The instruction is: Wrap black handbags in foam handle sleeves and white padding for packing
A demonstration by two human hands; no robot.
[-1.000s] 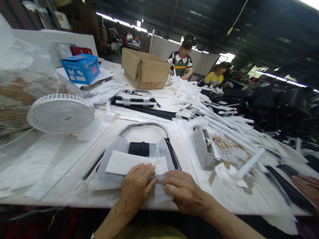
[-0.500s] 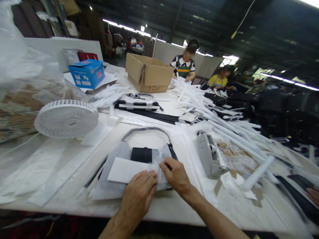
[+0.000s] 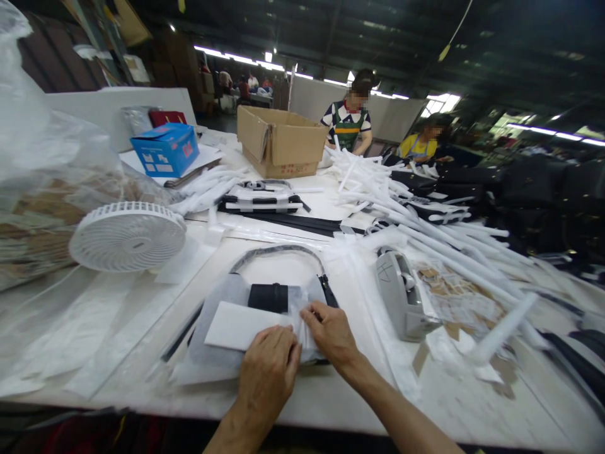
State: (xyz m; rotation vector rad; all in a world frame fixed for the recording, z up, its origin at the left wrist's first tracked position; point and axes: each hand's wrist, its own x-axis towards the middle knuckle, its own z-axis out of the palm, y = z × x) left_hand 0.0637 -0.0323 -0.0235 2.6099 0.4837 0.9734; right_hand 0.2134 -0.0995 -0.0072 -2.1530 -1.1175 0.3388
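Observation:
A black handbag lies flat in front of me, mostly covered by a thin white wrapping sheet (image 3: 215, 299). Its black flap strap (image 3: 268, 297) shows in the middle, and the handle (image 3: 278, 251), wrapped in clear film, arches away from me. Across the front rests a white card (image 3: 236, 326). My left hand (image 3: 269, 362) is closed over the card's right end, fingers together; its fingertips lie beside the bunched sheet. With thumb and forefinger, my right hand (image 3: 328, 331) pinches the sheet just right of the strap. What lies under the fingers is hidden.
At left are a white fan (image 3: 130, 238) and a blue box (image 3: 166, 150). A grey tape dispenser (image 3: 399, 299) stands right of the bag. Beyond are a cardboard box (image 3: 283, 142), a pile of white foam tubes (image 3: 425, 233) and two co-workers.
The view has shifted slightly. Both hands stay at nearly the same spot on the bag, with only a small shift of the fingers over the card and sheet.

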